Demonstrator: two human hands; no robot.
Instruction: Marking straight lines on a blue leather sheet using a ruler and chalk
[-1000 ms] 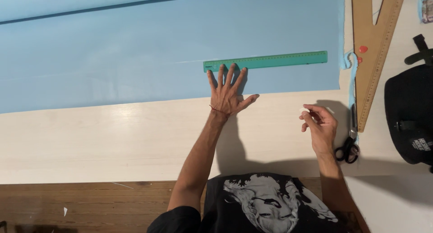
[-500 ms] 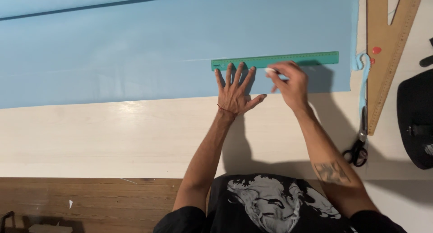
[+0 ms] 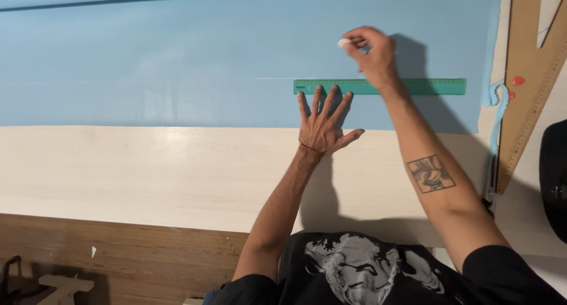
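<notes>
Since the earlier frame, the right hand [image 3: 371, 55] has gone up past the green ruler [image 3: 381, 86] and now sits over the blue sheet [image 3: 177, 62] just above the ruler's top edge. Its fingers are pinched together on a small white piece of chalk [image 3: 344, 43], whose tip sticks out to the left of the knuckles. The right forearm crosses over the ruler and hides part of its middle.

The left hand [image 3: 323, 123] has stayed where it was: palm down on the blue sheet, fingers spread wide apart, with the fingertips [image 3: 319, 92] resting on the lower edge of the ruler near its left end. A thin red thread circles the wrist.

The ruler lies flat and level on the blue sheet, near the sheet's right end. The sheet covers the far part of the pale wooden table [image 3: 147, 169]. To the right, beside the sheet's edge, lies a large wooden triangle ruler [image 3: 528, 74], and a black object [image 3: 555, 181] sits at the right border.
</notes>
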